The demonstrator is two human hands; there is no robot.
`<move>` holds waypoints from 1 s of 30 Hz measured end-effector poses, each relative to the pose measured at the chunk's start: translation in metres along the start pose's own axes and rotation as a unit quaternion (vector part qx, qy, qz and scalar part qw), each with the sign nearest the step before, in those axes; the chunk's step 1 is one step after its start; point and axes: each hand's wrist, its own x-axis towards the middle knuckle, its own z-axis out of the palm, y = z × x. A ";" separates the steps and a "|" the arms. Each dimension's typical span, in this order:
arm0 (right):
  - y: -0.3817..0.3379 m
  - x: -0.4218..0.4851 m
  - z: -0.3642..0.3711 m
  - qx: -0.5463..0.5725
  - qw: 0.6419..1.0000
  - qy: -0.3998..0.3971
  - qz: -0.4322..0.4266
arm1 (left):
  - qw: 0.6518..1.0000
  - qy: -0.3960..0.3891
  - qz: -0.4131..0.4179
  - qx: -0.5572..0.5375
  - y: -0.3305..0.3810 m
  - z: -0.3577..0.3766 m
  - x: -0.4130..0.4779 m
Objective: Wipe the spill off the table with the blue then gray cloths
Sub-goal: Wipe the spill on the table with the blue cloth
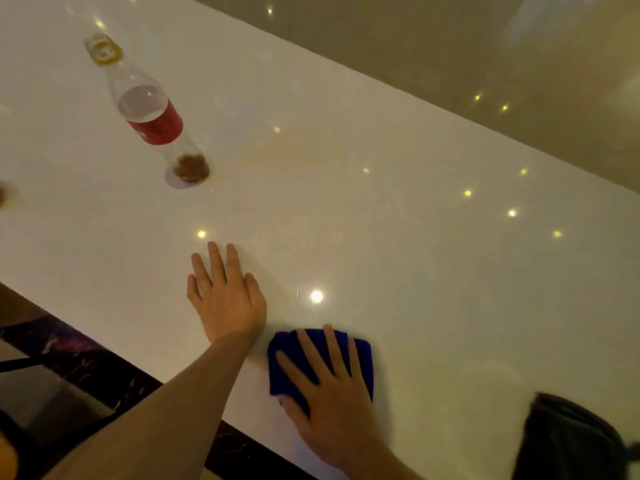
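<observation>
Beside the blue cloth (360, 355), left hand (227, 299) lies spread flat, bracing; right hand (329, 393), fingers splayed, presses it onto the surface (381, 209) for wiping.

**Quick count of what's on the glossy white table**

One glossy white table (381, 188). Two bare hands: left hand (227, 299), right hand (332, 403). One folded blue cloth (360, 362), one dark gray cloth (571, 441) at the corner. One clear plastic bottle with a red label (149, 112). One brownish blurry thing at the left edge (4, 197), can't tell what.
</observation>
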 end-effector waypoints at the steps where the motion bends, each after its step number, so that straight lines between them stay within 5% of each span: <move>1: 0.002 -0.008 -0.001 -0.006 1.000 -0.017 -0.009 | 1.000 -0.004 -0.002 0.002 0.000 0.000 0.001; 5: 0.014 -0.018 -0.028 0.124 0.990 -0.060 -0.008 | 1.000 -0.016 0.001 0.009 0.003 -0.004 -0.001; 7: 0.021 -0.020 -0.046 0.235 0.969 -0.017 0.076 | 0.999 -0.030 0.003 -0.018 0.005 -0.018 -0.005; 11: 0.034 -0.024 -0.067 0.236 0.925 0.030 0.298 | 0.988 -0.038 -0.024 -0.151 0.006 -0.045 -0.047; 16: 0.019 -0.029 -0.057 0.374 0.864 -0.013 0.338 | 0.960 -0.275 -0.037 -0.027 0.026 -0.048 -0.125; 19: 0.028 -0.036 -0.068 0.424 0.852 0.017 0.305 | 0.935 -0.338 -0.009 -0.109 0.056 -0.051 -0.117; 21: 0.048 -0.046 -0.082 0.542 0.783 0.046 0.301 | 0.910 -0.360 -0.023 -0.206 0.085 -0.058 -0.107; 24: 0.098 -0.070 -0.111 0.759 0.568 0.107 0.298 | 0.792 -0.470 -0.046 -0.386 0.150 -0.068 -0.103; 26: 0.146 -0.090 -0.131 0.802 0.480 0.189 0.301 | 0.731 -0.533 -0.027 -0.427 0.208 -0.067 -0.107; 30: 0.225 -0.113 -0.178 0.767 0.459 0.294 0.338 | 0.685 -0.550 0.013 -0.478 0.309 -0.051 -0.105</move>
